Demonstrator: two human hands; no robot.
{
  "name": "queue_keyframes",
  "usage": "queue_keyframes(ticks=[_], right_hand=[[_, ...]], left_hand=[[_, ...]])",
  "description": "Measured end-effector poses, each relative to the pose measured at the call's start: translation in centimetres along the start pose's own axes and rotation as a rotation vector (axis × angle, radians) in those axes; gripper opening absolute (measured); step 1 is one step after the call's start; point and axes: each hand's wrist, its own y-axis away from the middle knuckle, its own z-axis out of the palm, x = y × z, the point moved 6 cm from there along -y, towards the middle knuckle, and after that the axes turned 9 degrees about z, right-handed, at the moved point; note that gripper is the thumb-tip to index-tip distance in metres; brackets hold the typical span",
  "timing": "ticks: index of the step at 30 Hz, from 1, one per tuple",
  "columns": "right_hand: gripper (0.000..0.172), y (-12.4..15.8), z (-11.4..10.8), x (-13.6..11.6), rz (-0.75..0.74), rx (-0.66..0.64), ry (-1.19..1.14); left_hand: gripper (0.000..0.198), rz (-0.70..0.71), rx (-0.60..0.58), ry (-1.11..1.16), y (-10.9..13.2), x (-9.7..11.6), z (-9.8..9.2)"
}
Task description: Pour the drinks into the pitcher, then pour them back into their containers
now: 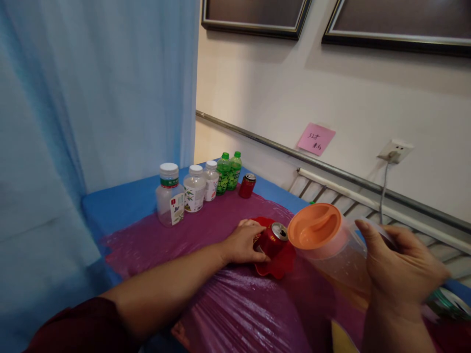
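My left hand (243,241) grips a red drink can (270,241), its top open and tilted toward the right. Under the can lies a red scalloped dish (274,268). My right hand (399,264) is wrapped round the handle of a clear plastic pitcher (346,267) with an orange lid (315,226). The pitcher leans left, and its lid end is close beside the can's top. Some pale brownish liquid shows inside the pitcher. Whether anything flows between pitcher and can, I cannot tell.
A purple plastic sheet (213,220) covers part of the blue table (110,198). Along the back stand a large clear jar (170,196), two white-capped bottles (194,189), two green bottles (234,171) and another red can (247,186). A green can (447,305) is at right.
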Motion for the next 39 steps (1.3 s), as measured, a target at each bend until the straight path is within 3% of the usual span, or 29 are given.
queue_keyframes(ticks=[39], right_hand=[[0.057, -0.02, -0.12, 0.11, -0.048, 0.038, -0.007]], left_hand=[[0.060, -0.001, -0.007, -0.009, 0.00, -0.07, 0.04]])
